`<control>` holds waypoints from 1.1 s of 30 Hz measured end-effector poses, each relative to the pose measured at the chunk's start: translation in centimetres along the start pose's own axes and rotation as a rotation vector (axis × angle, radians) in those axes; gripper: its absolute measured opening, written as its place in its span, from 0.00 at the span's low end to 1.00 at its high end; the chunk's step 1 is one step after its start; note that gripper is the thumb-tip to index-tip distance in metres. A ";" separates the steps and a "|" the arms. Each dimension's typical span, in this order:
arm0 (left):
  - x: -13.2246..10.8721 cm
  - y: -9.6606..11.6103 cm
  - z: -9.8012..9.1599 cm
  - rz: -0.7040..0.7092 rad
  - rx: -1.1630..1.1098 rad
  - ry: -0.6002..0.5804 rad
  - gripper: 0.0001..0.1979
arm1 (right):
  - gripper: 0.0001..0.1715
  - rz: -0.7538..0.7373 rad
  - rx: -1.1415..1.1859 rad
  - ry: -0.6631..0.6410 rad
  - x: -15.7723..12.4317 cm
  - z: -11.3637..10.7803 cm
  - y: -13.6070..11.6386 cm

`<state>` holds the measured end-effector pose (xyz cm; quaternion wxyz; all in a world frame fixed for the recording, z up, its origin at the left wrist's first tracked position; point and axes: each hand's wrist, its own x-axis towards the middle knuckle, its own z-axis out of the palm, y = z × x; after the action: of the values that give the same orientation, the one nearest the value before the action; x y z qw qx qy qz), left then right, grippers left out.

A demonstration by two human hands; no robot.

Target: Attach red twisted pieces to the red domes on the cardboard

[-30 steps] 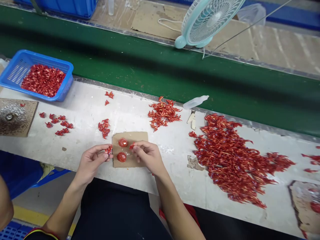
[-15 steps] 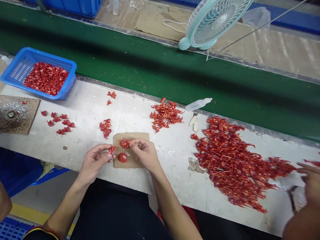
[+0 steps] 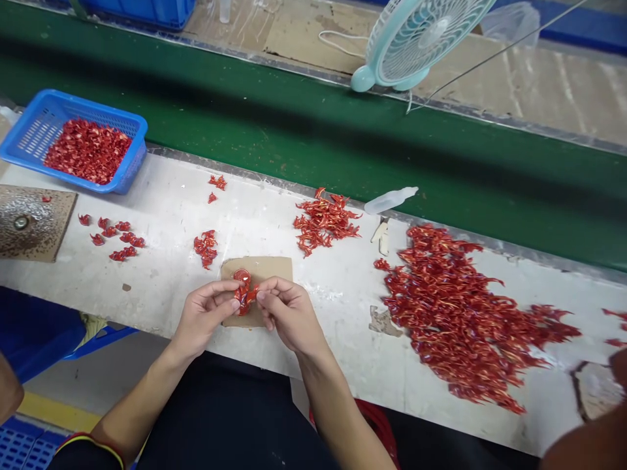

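Observation:
Over a small cardboard piece (image 3: 272, 266), my left hand (image 3: 208, 313) pinches a shiny red plastic part (image 3: 241, 297). From the other side, my right hand (image 3: 289, 313) grips a smaller red piece (image 3: 251, 294) between thumb and fingertips. The two red pieces meet or nearly meet; I cannot tell whether they are joined. Just behind them, a small round red dish (image 3: 241, 275) rests on the cardboard. Anything directly beneath my fingers is hidden.
Red parts lie in a large pile (image 3: 470, 320), a smaller pile (image 3: 326, 222) and little clusters (image 3: 206, 248). A blue basket (image 3: 140, 140) holds more. Behind are a squeeze bottle (image 3: 389, 200), a green conveyor (image 3: 274, 137) and a fan (image 3: 434, 36). Another person's arm (image 3: 595, 424) is at right.
My right hand has drawn back from the round dish, its red piece now meeting the part in my left hand. My left hand has moved right, over the cardboard. The other person's hand has pulled back.

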<state>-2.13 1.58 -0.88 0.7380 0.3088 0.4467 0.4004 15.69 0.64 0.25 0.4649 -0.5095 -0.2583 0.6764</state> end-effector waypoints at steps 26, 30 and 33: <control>-1.3 0.0 2.2 0.286 0.376 0.104 0.08 | 0.10 -0.268 -0.204 0.316 -2.7 2.0 1.1; -1.5 -0.9 2.5 0.338 0.472 0.011 0.11 | 0.12 -0.281 -0.196 0.342 -2.8 1.2 1.5; -0.5 -0.5 1.6 0.438 0.645 -0.038 0.14 | 0.15 -0.308 -0.204 0.387 -3.2 -0.4 1.9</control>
<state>-0.70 0.73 -0.45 0.5083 0.6204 0.4594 0.3817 15.57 -3.10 -0.01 0.5493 -0.6283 -0.3061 0.4581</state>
